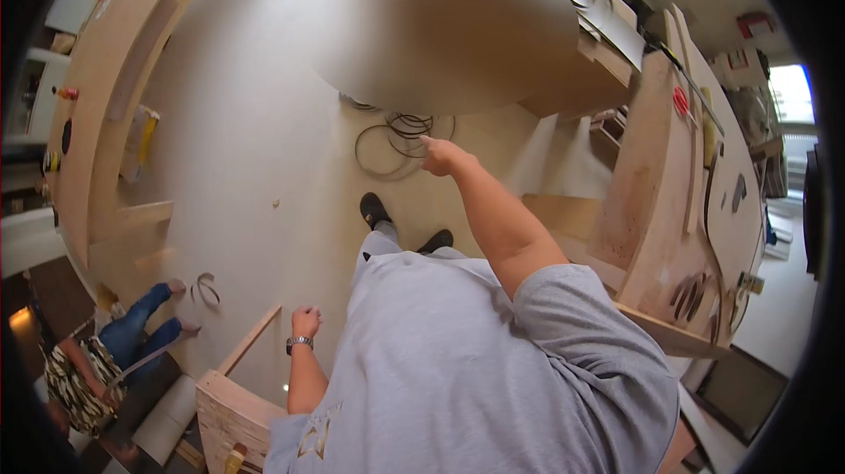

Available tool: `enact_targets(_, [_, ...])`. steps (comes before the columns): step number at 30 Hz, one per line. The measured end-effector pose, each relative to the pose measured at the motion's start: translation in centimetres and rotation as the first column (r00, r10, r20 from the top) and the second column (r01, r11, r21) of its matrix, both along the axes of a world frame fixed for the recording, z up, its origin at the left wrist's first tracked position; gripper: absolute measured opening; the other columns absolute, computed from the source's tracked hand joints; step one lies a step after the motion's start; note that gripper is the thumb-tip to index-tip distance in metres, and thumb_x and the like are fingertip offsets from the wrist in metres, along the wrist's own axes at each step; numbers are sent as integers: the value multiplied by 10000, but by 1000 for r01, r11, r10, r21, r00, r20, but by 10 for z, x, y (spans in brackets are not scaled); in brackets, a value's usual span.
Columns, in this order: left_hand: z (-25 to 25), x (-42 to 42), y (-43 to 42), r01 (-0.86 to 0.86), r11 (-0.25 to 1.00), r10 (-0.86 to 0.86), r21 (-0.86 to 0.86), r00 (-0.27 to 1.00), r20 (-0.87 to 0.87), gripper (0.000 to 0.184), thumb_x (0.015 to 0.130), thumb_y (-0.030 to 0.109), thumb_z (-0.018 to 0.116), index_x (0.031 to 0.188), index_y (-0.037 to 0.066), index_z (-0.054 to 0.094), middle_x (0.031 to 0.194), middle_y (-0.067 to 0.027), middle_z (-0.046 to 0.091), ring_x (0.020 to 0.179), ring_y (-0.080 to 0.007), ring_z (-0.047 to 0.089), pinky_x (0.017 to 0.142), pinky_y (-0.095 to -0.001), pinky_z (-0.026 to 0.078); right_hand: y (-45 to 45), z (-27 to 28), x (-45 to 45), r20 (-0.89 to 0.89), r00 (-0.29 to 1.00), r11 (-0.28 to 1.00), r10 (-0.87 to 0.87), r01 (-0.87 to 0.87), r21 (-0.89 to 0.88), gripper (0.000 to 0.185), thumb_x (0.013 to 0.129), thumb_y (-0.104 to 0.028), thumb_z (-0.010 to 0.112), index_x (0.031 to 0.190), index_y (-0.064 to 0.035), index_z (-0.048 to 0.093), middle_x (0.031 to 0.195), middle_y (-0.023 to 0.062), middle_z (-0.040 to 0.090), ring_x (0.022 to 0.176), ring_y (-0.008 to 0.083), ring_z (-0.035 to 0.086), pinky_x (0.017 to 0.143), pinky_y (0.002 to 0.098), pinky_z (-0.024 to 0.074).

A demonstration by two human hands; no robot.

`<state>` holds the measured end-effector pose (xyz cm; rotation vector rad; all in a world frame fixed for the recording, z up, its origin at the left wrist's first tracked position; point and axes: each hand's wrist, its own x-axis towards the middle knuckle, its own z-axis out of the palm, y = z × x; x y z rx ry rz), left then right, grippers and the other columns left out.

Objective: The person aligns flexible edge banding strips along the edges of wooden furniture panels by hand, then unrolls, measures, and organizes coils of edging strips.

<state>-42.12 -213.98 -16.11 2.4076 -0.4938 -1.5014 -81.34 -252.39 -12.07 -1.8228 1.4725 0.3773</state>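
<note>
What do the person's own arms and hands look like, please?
The left hand and right hand are gloveless, with a silvery watch on the left wrist and none visible on the right. The grey T-shirt has a short, plain right sleeve.

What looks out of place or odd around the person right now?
A loose, tangled coil lies on the floor beneath the right hand, ahead of the dark shoes; it could snag a foot. Another loose loop lies near the co-worker's feet. I see no spill.
</note>
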Motion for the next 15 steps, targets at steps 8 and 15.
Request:
enact_targets(8, [-37,19,-40,130,991,-130,-16,991,16,170,847,122,579,889,-36,629,719,-96,652,618,-158,628,597,-287,508,-7,-70,14,-110,992,993,-68,78,87,666,805,-282,631,1352,-5,370,1220,233,542,1143,355,511,954,395,420])
enact_targets(15, [-87,-20,-110,133,991,-133,-23,991,-12,170,861,107,573,926,-42,624,745,-94,656,640,-156,632,619,-283,511,-39,-188,-6,-128,971,963,-203,221,152,628,782,-279,651,1302,3,439,1219,241,538,1146,358,506,969,395,416])
